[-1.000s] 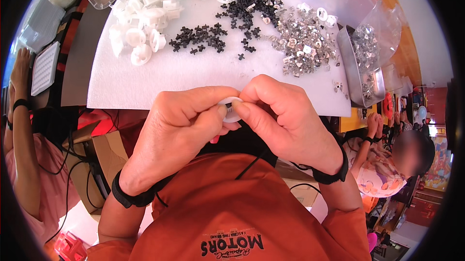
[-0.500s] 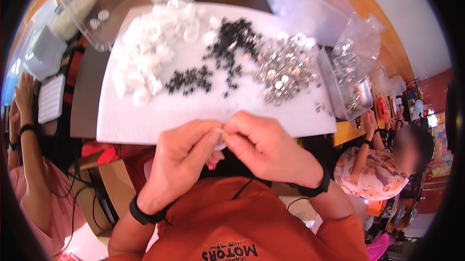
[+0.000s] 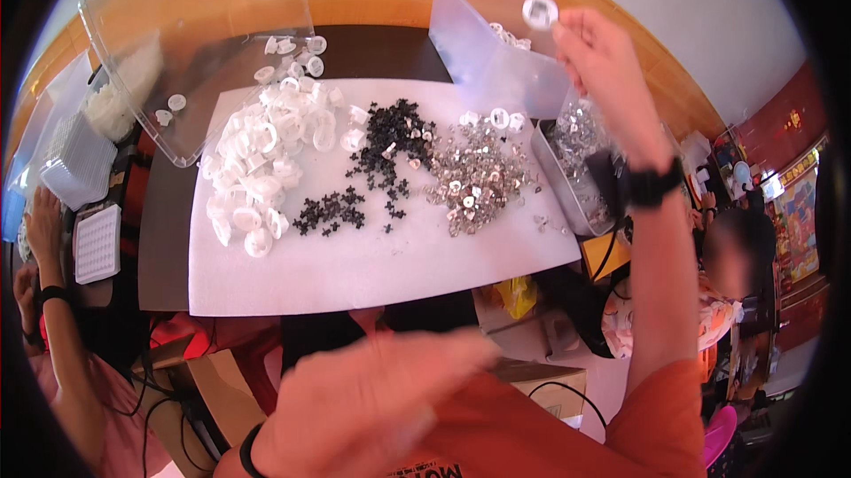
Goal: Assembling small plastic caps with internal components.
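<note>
My right hand (image 3: 605, 66) is raised at the far right, its fingers pinching a round white plastic piece (image 3: 540, 12) with a dark centre. The piece is held near the rim of a translucent plastic bin (image 3: 479, 52), where similar white pieces show inside. Low in front of my body is my left hand (image 3: 381, 398), blurred by motion, with fingers stretched to the right and nothing visible in them. A white foam sheet (image 3: 355, 278) bears a heap of white round plastic pieces (image 3: 266, 137), black cross-shaped pieces (image 3: 394, 137) and a pile of small shiny metal parts (image 3: 479, 181).
A metal tray (image 3: 572, 203) with more metal parts in a clear bag stands at the sheet's right edge. A large clear plastic box (image 3: 142, 79) leans at the back left. Co-workers sit on both sides; a white gridded tray (image 3: 97, 245) lies at left.
My hands were together at the sheet's near edge and have parted. The right has swung up and right with the white piece; the left has dropped nearer my body.
</note>
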`<state>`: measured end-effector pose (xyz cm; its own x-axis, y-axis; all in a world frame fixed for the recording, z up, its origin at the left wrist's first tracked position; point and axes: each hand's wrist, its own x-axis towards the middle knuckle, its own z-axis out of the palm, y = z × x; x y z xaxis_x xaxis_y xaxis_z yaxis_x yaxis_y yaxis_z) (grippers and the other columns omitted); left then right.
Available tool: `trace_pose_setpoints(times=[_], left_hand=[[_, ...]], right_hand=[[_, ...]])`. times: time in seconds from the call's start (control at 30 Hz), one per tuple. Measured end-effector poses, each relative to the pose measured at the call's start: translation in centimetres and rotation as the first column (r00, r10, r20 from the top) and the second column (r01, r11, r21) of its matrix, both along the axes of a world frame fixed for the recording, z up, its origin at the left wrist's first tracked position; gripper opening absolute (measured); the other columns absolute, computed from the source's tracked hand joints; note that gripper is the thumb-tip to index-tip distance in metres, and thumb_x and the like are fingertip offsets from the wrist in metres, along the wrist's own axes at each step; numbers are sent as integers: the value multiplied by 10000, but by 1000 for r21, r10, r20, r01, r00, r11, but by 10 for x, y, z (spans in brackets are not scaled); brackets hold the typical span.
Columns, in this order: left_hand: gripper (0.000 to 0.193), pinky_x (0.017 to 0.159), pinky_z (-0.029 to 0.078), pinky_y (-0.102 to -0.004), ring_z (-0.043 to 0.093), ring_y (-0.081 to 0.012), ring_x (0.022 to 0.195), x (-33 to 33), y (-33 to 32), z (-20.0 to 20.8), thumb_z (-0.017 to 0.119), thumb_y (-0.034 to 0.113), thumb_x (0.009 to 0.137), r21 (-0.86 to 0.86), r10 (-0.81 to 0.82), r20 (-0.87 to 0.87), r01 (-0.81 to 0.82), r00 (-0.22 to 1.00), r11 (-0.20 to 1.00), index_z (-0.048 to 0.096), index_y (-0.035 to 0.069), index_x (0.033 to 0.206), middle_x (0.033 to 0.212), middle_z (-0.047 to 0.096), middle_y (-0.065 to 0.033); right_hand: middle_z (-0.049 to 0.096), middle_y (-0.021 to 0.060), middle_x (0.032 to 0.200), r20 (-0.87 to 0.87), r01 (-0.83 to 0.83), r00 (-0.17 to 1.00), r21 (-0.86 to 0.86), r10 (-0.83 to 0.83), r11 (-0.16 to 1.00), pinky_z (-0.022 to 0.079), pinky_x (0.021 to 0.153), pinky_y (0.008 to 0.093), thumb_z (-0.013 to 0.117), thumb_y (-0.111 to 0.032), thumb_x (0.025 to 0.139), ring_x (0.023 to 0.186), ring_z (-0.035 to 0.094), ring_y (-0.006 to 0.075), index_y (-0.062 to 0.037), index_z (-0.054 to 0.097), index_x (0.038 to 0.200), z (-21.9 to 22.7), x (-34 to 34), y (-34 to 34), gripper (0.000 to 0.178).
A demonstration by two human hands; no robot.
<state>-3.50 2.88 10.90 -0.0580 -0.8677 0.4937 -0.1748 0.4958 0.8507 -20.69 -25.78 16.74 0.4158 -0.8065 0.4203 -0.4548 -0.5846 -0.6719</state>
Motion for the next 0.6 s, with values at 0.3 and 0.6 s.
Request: trace_pose_setpoints(times=[0.3,0.6], left_hand=[[237,735,571,-318,697,-250,848,-13,33,4,605,117,847,-529,1,-51,-28,999,848,633,84,1080,982,690,-152],[358,730,533,-283,664,-179,790,10,-6,-50,376,-84,858,269,56,-182,-5,982,963,600,-41,1135,960,671,-145]], right_hand=[[628,149,870,-419,-265,862,108,286,958,481,625,347,488,-107,838,735,611,236,0,609,970,-30,70,16,208],[643,182,908,-708,-348,650,46,276,937,481,745,439,517,-180,871,839,613,378,11,591,988,-93,145,12,236]])
